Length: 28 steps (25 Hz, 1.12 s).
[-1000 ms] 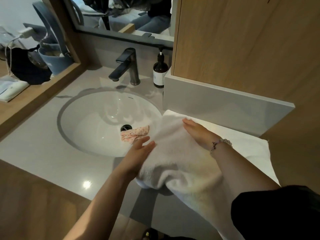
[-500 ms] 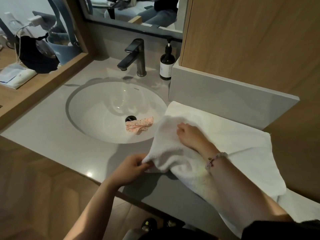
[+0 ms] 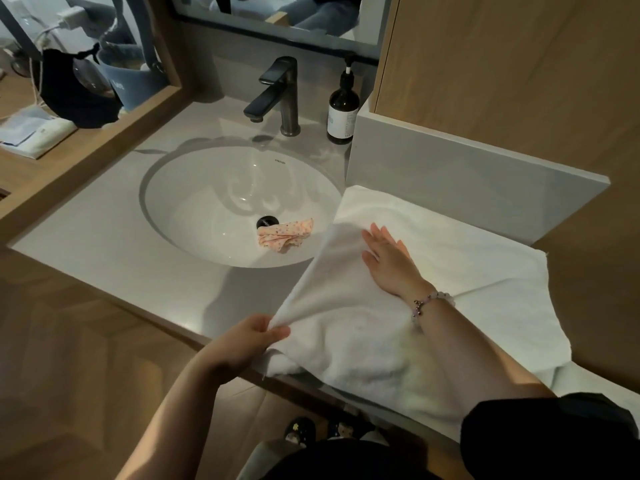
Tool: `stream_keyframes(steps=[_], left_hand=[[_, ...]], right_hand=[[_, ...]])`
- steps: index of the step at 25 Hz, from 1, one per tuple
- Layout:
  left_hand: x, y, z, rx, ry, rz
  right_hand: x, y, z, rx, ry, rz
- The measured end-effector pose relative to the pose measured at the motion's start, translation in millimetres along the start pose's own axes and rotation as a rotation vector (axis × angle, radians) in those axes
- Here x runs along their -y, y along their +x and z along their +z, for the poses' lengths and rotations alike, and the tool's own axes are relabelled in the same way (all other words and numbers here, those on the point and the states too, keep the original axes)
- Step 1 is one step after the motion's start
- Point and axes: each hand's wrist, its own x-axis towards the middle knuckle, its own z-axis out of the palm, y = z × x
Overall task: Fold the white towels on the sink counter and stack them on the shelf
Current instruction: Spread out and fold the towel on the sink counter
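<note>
The white towel [image 3: 349, 306] lies over the right part of the grey worktop [image 3: 104, 233]. It fills the centre right of the frame, from the low grey wall behind it down to the front edge, where its lower part sags over. Its upper layer runs as a taut diagonal sheet from the centre of the frame to the lower middle, and that sheet ends in the grip of the left hand [image 3: 242, 344]. The grip is closed: thumb on top and curled fingers beneath pinch the towel's edge at the worktop's front edge, so the cloth fans out up and to the right from the pinch. The right hand [image 3: 388, 263] lies on the towel above and to the right of that grip, palm down, fingers straight and slightly spread. It holds nothing and presses the upper layer flat; a beaded bracelet [image 3: 433, 303] sits at its wrist. To the right of this hand a flatter layer of white cloth spreads toward the right edge of the frame; whether it is the same towel or a second one I cannot tell. Left of the towel the oval white sink [image 3: 194, 209] is set into the worktop, with a crumpled pink cloth [image 3: 285, 235] beside its drain. A dark tap [image 3: 282, 95] and a brown pump bottle [image 3: 343, 112] stand behind the sink in the upper centre
</note>
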Motion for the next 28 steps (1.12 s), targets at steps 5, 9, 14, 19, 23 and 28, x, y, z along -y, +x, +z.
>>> stream_keyframes(steps=[5, 9, 14, 19, 23, 28], left_hand=[[2, -9, -2, -0.012, 0.051, -0.005], [3, -21, -11, 0.067, 0.046, 0.058], [-17, -20, -3, -0.025, 0.224, 0.077], [-64, 12, 32, -0.46, 0.743, 0.427], [-73, 14, 135, 0.196, 1.16, 0.698], [-58, 53, 200, 0.192, 1.345, 0.642]], right_hand=[[1, -6, 12, -0.179, -0.09, -0.006], [10, -10, -1, -0.129, 0.061, 0.001], [-4, -99, -24, -0.804, 0.469, 0.387], [-74, -175, -12, -0.873, 0.472, 0.917], [-114, -187, -13, -0.811, 1.118, 0.987], [-127, -206, -12, -0.569, 1.167, 0.67]])
